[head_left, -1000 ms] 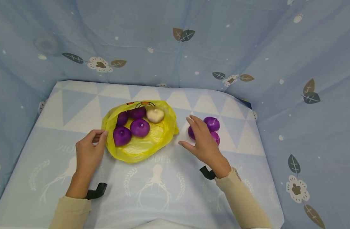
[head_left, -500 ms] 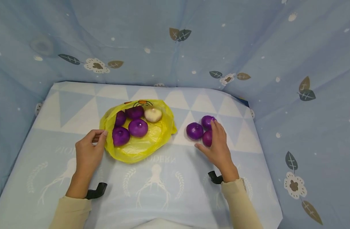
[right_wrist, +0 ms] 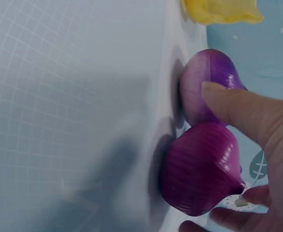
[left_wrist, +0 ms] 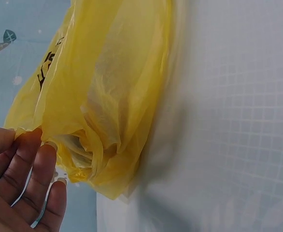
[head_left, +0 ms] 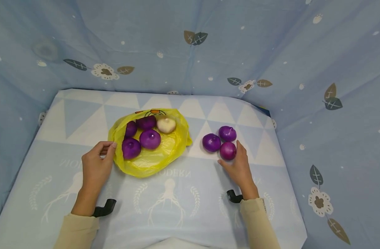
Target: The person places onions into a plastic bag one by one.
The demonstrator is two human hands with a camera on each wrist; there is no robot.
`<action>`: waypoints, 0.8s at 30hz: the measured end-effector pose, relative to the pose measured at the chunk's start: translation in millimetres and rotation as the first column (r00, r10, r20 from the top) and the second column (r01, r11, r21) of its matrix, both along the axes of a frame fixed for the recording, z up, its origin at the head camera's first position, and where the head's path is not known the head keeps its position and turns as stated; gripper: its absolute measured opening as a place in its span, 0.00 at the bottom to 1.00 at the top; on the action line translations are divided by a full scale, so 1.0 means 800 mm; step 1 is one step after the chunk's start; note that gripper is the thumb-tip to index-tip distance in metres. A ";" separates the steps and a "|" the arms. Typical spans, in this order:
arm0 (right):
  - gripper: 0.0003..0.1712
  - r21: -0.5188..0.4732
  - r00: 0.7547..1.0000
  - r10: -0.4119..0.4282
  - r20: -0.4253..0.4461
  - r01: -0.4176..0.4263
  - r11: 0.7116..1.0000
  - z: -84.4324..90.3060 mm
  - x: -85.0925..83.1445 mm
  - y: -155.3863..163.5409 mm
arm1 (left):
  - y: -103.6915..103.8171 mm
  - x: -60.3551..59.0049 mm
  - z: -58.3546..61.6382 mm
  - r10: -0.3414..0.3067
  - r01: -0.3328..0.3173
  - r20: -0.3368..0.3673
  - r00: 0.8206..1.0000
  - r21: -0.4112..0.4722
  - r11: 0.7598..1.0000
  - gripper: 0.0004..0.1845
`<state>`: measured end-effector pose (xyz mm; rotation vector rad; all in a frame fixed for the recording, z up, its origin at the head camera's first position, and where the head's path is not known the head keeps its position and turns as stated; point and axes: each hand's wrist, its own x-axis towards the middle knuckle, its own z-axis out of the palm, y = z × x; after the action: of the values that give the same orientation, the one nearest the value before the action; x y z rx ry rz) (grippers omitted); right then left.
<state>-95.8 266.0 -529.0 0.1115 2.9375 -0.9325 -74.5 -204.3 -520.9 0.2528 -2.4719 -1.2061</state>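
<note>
My left hand [head_left: 98,160] pinches the left rim of a yellow plastic bag [head_left: 155,160], whose mouth gapes toward the head camera. Inside the bag lie several purple onions [head_left: 150,139] and one pale, cream-coloured bulb [head_left: 166,124]. In the left wrist view, thumb and fingertips hold the crumpled bag edge [left_wrist: 107,145]. To the right, three purple onions sit close together on the table: a left one [head_left: 211,143], a back one [head_left: 227,133] and a redder front one [head_left: 228,151]. My right hand [head_left: 239,169] stands beside the front onion, thumb and fingers spread on either side of it.
A pale patterned cloth covers the table [head_left: 168,207]. Blue printed curtains [head_left: 159,45] hang behind and at both sides. A black curved piece [head_left: 106,208] sticks out at the left wrist, and another black piece [head_left: 234,196] at the right wrist.
My right hand has moved right from over the loose onions, then drawn back from the back onion to the front one, uncovering all three. The left hand keeps its hold on the bag.
</note>
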 end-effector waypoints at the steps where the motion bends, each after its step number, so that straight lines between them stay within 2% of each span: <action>1: 0.66 -0.010 1.000 -0.014 0.013 0.014 1.000 -0.002 0.000 0.002 | 0.000 0.000 0.000 -0.001 0.001 0.001 1.000 0.002 1.000 0.13; 5: 0.64 -0.033 0.998 -0.050 0.037 0.051 0.998 -0.007 0.000 0.006 | 0.000 0.000 0.000 0.000 0.000 0.004 1.000 -0.001 1.000 0.13; 16: 0.49 -0.022 0.994 -0.113 0.000 0.113 0.993 -0.014 -0.004 0.003 | -0.001 0.000 -0.001 -0.004 0.004 0.009 1.000 0.003 1.000 0.13; 24: 0.48 -0.015 0.990 -0.138 0.000 0.138 0.990 -0.012 -0.004 0.001 | -0.001 0.001 -0.001 0.001 -0.001 0.019 1.000 0.007 1.000 0.13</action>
<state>-99.4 266.8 -538.9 0.3183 2.9543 -0.9712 -73.8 -205.3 -521.9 0.2683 -2.4840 -1.2182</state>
